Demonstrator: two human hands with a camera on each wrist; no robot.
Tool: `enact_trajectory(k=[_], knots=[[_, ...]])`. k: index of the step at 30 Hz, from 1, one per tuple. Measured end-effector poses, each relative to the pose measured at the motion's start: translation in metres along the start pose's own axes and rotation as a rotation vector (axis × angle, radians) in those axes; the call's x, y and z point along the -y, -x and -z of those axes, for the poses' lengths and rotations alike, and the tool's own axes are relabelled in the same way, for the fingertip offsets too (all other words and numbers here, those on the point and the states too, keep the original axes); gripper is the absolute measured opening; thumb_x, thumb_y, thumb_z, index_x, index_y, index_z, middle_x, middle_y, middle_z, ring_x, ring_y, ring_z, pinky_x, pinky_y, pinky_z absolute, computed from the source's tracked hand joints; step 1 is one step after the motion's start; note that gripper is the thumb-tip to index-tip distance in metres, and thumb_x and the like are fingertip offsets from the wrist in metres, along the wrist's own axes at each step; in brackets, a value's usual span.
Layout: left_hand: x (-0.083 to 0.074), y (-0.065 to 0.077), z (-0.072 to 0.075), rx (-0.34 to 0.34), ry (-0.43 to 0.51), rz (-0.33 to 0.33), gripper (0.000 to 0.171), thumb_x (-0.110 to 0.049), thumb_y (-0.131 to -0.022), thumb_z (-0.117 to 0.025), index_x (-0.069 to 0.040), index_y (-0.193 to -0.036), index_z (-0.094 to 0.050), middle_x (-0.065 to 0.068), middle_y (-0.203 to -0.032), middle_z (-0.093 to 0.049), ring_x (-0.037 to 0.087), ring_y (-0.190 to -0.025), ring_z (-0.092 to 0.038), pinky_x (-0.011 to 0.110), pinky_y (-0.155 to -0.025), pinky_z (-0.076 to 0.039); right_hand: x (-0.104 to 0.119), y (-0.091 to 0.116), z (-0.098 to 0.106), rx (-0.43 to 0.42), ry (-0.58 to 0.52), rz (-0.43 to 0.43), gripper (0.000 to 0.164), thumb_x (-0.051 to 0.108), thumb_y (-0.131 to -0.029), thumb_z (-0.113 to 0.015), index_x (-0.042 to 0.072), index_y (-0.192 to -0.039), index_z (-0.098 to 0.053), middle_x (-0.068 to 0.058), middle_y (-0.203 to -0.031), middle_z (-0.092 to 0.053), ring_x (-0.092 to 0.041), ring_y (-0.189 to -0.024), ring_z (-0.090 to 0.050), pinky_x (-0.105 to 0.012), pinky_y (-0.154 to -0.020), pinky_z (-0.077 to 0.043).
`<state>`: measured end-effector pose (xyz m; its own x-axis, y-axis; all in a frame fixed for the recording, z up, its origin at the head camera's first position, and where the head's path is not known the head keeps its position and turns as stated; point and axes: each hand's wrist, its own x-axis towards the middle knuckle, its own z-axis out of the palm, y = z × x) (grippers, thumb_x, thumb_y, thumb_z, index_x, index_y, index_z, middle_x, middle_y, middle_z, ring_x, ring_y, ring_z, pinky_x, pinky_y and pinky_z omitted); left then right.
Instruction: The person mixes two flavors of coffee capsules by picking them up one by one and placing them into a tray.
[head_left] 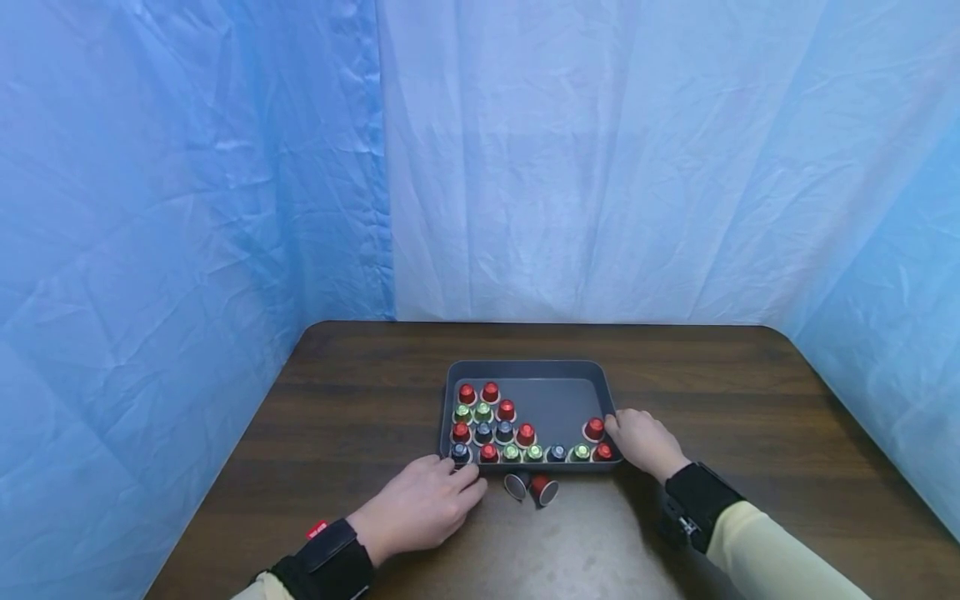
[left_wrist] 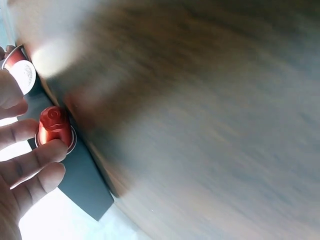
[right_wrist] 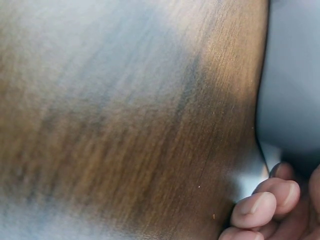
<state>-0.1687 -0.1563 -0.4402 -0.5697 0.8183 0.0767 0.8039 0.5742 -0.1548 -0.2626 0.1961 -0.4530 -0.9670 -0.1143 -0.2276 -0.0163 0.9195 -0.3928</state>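
A dark grey baking tray (head_left: 551,396) holds rows of red, green and dark blue coffee capsules along its left and front sides. My left hand (head_left: 423,504) is at the tray's front left corner. In the left wrist view its fingers pinch a red coffee capsule (left_wrist: 54,122) just outside the tray wall; the head view hides that capsule. At the tray's right side, my right hand (head_left: 647,442) reaches over the rim. Its fingertips hold a red coffee capsule (head_left: 594,429) behind the front row. Curled fingers (right_wrist: 255,207) show in the right wrist view, but their contact is hidden there.
On the table (head_left: 360,417), just in front of the tray, a dark capsule (head_left: 516,486) and a red capsule (head_left: 544,490) lie on their sides. Blue cloth (head_left: 570,167) hangs behind the table and along both sides.
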Motion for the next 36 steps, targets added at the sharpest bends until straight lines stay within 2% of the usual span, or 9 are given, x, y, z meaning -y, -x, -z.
enact_trajectory(k=[4,8,13,19,22,27,32,36], knots=[[0.002,0.004,-0.001,0.014,0.001,0.017,0.042,-0.038,-0.096,-0.071,-0.022,-0.135,-0.066,-0.003,-0.112,-0.066,0.005,-0.068,-0.058,0.017,-0.062,-0.046,0.000,0.000,0.000,-0.001,-0.005,-0.003,0.039,0.027,-0.106,-0.050,-0.006,-0.118,-0.067,-0.010,-0.091,-0.065,-0.023,-0.075,-0.057,-0.035,-0.065,-0.049],[0.002,0.006,-0.003,0.018,0.036,0.032,0.043,-0.035,-0.096,-0.072,-0.021,-0.136,-0.065,-0.002,-0.114,-0.065,0.004,-0.063,-0.053,0.014,-0.055,-0.040,-0.001,0.000,0.000,-0.005,-0.005,-0.004,0.040,0.027,-0.106,-0.049,-0.006,-0.118,-0.067,-0.012,-0.094,-0.066,-0.023,-0.076,-0.058,-0.037,-0.066,-0.049],[0.004,0.010,-0.003,0.018,0.056,0.032,0.042,-0.033,-0.097,-0.072,-0.021,-0.136,-0.064,-0.003,-0.106,-0.061,0.002,-0.057,-0.045,0.014,-0.049,-0.032,-0.003,-0.002,-0.003,-0.021,0.014,0.012,0.039,0.027,-0.106,-0.048,-0.005,-0.109,-0.069,-0.009,-0.085,-0.061,-0.023,-0.073,-0.055,-0.038,-0.064,-0.046],[0.009,0.015,-0.007,0.030,0.050,0.044,0.044,-0.036,-0.095,-0.073,-0.024,-0.136,-0.065,-0.003,-0.109,-0.060,0.002,-0.061,-0.048,0.015,-0.058,-0.041,-0.003,-0.001,-0.003,-0.033,0.020,0.026,0.037,0.026,-0.106,-0.048,-0.004,-0.104,-0.069,-0.008,-0.081,-0.059,-0.023,-0.071,-0.053,-0.038,-0.064,-0.044],[0.012,0.019,-0.009,0.042,0.069,0.063,0.044,-0.036,-0.095,-0.073,-0.024,-0.136,-0.065,-0.004,-0.109,-0.059,0.001,-0.062,-0.048,0.014,-0.058,-0.041,-0.002,-0.001,-0.003,-0.030,0.020,0.018,0.037,0.027,-0.106,-0.048,-0.004,-0.105,-0.069,-0.008,-0.081,-0.059,-0.023,-0.071,-0.053,-0.037,-0.064,-0.045],[0.013,0.025,-0.011,0.014,0.039,0.092,0.041,-0.036,-0.094,-0.074,-0.021,-0.132,-0.068,-0.003,-0.106,-0.059,0.003,-0.063,-0.052,0.015,-0.058,-0.044,-0.002,-0.002,-0.003,-0.022,0.015,0.009,0.038,0.028,-0.106,-0.048,-0.004,-0.105,-0.069,-0.008,-0.081,-0.058,-0.023,-0.071,-0.054,-0.037,-0.064,-0.044],[0.015,0.030,-0.014,-0.020,0.018,0.167,0.041,-0.039,-0.095,-0.073,-0.018,-0.129,-0.068,-0.001,-0.107,-0.059,0.006,-0.069,-0.056,0.018,-0.059,-0.048,-0.003,-0.002,-0.003,-0.024,0.016,0.010,0.038,0.027,-0.106,-0.047,-0.004,-0.104,-0.069,-0.008,-0.080,-0.058,-0.023,-0.071,-0.054,-0.037,-0.063,-0.044],[0.018,0.034,-0.016,0.004,0.030,0.217,0.040,-0.038,-0.093,-0.076,-0.016,-0.126,-0.067,-0.001,-0.106,-0.060,0.008,-0.075,-0.061,0.021,-0.063,-0.053,-0.004,-0.002,-0.003,-0.027,0.019,0.012,0.038,0.027,-0.106,-0.047,-0.004,-0.105,-0.069,-0.008,-0.081,-0.060,-0.023,-0.071,-0.054,-0.037,-0.063,-0.044]])
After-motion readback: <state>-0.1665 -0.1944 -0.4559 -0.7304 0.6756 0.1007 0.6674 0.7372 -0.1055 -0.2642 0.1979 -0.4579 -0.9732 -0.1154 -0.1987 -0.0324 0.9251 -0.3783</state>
